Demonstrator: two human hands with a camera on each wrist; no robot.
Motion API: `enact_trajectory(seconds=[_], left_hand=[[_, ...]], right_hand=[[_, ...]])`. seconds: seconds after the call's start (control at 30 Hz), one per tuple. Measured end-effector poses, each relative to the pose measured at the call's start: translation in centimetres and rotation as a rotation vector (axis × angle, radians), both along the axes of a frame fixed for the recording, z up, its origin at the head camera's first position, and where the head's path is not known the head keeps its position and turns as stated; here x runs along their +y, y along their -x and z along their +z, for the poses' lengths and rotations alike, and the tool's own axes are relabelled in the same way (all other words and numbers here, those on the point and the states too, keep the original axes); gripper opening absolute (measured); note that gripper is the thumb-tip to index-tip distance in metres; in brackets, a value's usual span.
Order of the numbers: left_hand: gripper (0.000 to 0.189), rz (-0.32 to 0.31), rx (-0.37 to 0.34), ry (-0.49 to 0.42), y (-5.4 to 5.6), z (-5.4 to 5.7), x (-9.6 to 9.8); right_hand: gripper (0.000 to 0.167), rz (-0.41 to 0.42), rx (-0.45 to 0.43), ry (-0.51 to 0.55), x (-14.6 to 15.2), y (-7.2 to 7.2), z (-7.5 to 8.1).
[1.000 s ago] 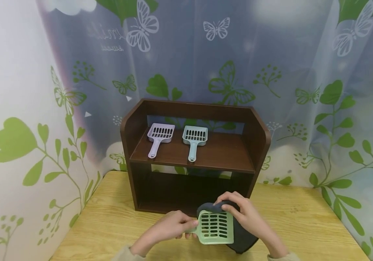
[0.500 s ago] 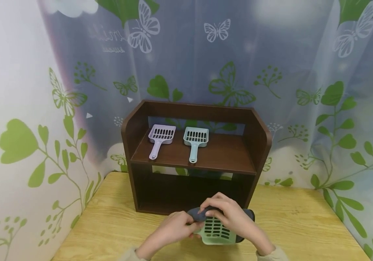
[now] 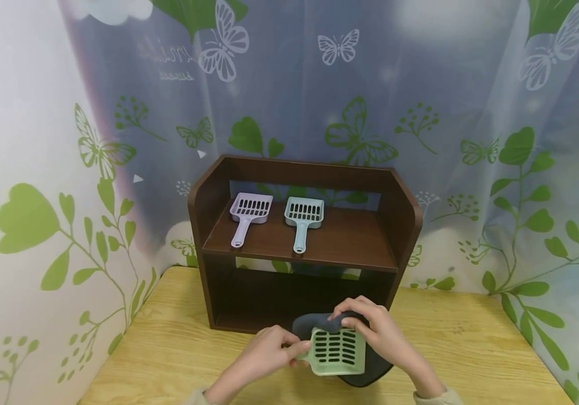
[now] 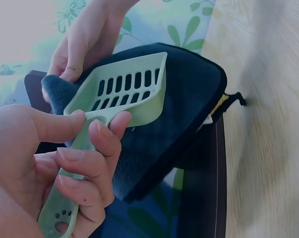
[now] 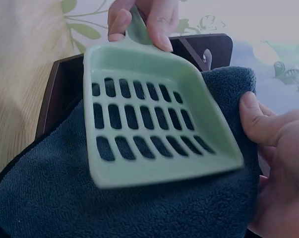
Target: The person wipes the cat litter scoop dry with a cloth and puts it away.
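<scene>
My left hand grips the handle of a light green slotted litter scoop, its thumb on top and fingers curled beneath, as the left wrist view shows. The scoop's pan points right, above the table. My right hand pinches a dark blue fluffy cloth at the pan's far side, thumb towards me. Behind and under the pan the rest of the cloth hangs, showing through the slots in the right wrist view. A purple litter scoop and a light blue one lie side by side on the shelf.
A dark brown two-tier shelf unit stands on the wood-grain table just beyond my hands. Behind it hangs a curtain printed with leaves and butterflies. A similar leaf-patterned surface rises along the left side.
My right hand slid left with the cloth across the scoop towards its handle, then came back right to the pan's far edge. My left hand kept its grip on the handle throughout.
</scene>
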State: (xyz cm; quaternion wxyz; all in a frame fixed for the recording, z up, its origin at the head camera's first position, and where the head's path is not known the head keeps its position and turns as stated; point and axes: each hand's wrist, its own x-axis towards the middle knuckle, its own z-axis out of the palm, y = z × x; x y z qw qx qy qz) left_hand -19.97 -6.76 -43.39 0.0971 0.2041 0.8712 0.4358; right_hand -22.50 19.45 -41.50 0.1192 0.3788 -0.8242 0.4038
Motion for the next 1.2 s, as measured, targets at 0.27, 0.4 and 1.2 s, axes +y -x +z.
enact_trajectory(seconds=[0.27,0.4,1.2], left_hand=[[0.041,0.023,0.018,-0.017,0.0,-0.2,-0.6],[0.042,0.027,-0.007,-0.046,-0.1,-0.3,-0.6],[0.046,0.065,-0.376,-0.553,0.1,-2.5,0.8]], right_hand=[[0.024,-0.028,-0.031,0.069,1.1,-0.2,-0.4],[0.021,-0.055,-0.090,0.144,1.3,-0.4,-1.0],[0.026,-0.458,-0.709,0.814,-1.1,-1.7,-2.8]])
